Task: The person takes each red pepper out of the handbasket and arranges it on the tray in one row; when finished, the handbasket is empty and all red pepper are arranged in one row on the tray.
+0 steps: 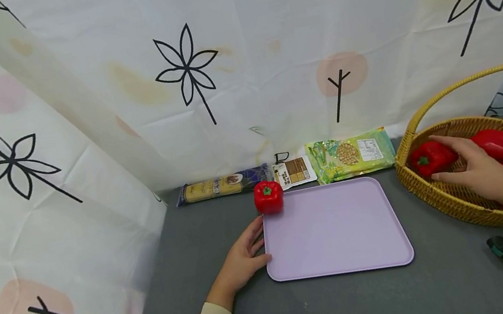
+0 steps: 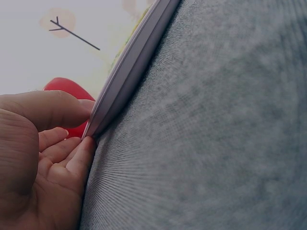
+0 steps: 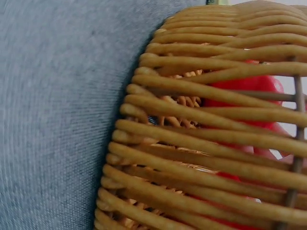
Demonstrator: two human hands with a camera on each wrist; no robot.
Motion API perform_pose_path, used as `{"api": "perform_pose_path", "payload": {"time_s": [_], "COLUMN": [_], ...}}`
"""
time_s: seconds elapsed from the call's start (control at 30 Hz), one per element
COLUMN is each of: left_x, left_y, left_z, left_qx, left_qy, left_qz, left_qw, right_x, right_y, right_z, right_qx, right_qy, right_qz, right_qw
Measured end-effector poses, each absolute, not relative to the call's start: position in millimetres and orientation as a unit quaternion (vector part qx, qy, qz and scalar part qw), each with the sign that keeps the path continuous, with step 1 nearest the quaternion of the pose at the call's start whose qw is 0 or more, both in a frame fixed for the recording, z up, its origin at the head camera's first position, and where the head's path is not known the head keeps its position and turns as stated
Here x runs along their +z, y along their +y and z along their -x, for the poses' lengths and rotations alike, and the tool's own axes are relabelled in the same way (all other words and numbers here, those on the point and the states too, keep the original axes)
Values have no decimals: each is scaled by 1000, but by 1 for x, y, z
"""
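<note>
A red bell pepper [image 1: 269,197] stands at the far left corner of a lilac tray [image 1: 335,229]. My left hand [image 1: 241,260] touches the tray's left edge with thumb and fingertips; in the left wrist view the thumb [image 2: 72,109] meets the rim. Inside a yellow wicker basket [image 1: 462,207], my right hand [image 1: 484,172] grips a second red bell pepper [image 1: 429,159], its fingers over the top and its thumb at the near side. Two smooth red pieces of produce [image 1: 502,145] lie to the right of that hand, one partly hidden. Weave blocks most of the right wrist view.
Behind the tray lie a blue-and-yellow packet [image 1: 221,185], a small white-and-brown pouch [image 1: 294,172] and a green packet [image 1: 351,155]. A white patterned cloth [image 1: 270,92] hangs behind the dark grey table [image 1: 339,310]. The basket's tall handle [image 1: 470,78] arches over it.
</note>
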State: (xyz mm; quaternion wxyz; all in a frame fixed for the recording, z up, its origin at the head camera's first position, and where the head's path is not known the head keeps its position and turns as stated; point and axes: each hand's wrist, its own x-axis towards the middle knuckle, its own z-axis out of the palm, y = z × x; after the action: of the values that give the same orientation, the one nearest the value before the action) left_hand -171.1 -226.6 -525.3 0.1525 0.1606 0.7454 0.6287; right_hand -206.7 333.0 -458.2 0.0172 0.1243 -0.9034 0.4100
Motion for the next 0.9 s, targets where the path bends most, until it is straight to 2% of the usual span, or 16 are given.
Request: {"api": "perform_pose_path", "payload": {"time_s": [0.17, 0.3, 0.6, 0.9], "left_x": [-526, -526, -526, -524], "left_y": [-227, -227, -227, -226], "left_z": [171, 171, 171, 171], "left_qx": [628, 628, 628, 628], "left_qy": [745, 745, 746, 747], "left_qz": [-163, -165, -165, -155], "left_qw": [152, 150, 151, 151], "right_x": [-464, -465, -463, -455], "right_y": [330, 328, 327, 326], "right_z": [210, 209, 209, 205], "right_qx": [337, 308, 341, 381], "right_qy": [-929, -942, -933, -920], "right_qz": [-148, -132, -113, -77], "right_qw": [36, 28, 23, 41]}}
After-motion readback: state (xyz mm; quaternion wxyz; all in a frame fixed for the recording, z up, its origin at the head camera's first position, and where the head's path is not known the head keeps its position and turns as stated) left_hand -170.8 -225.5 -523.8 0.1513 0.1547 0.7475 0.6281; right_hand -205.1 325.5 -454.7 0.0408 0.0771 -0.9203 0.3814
